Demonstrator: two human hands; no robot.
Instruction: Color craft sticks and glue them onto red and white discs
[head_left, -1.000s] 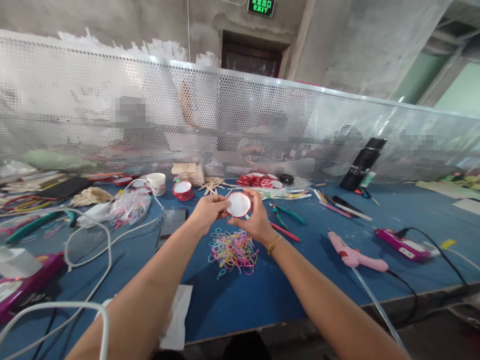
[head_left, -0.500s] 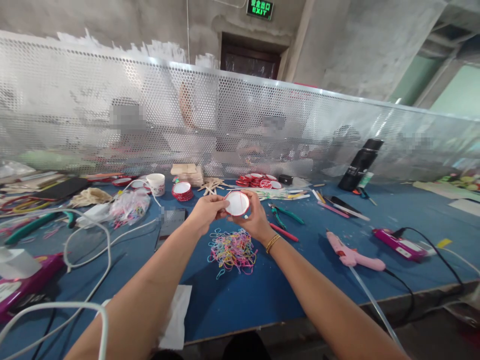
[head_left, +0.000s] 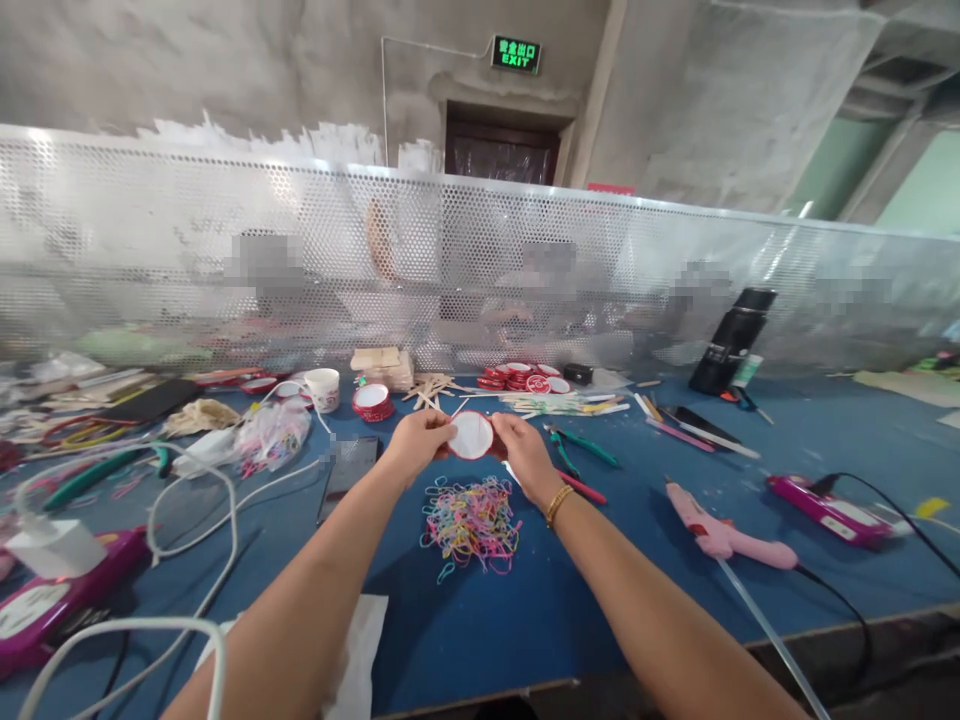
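Observation:
Between both hands is a round white disc with a red rim point(head_left: 471, 436), its white face turned toward me. My left hand point(head_left: 421, 440) pinches its left edge with the thumb in front. On the right edge, my right hand point(head_left: 523, 452) grips it with closed fingers; a gold bracelet circles that wrist. Just below the hands lies a heap of colourful small plastic pins point(head_left: 472, 528). Green-handled pliers point(head_left: 581, 448) and a red pen-like stick point(head_left: 585, 488) rest right of my right hand. A dark phone point(head_left: 349, 474) lies left of my left hand.
A pink glue gun point(head_left: 724, 535) with a clear glue stick lies at right, near a purple power strip point(head_left: 831, 512). Stacked red-rimmed discs point(head_left: 372, 402), a paper cup point(head_left: 322, 390) and a black bottle point(head_left: 731, 342) stand before the perforated metal screen point(head_left: 360, 260). White cables point(head_left: 234, 500) loop at left.
The view has tilted up slightly, so the scene sits lower. The disc is still held in both hands; my right fingers have shifted to its right edge.

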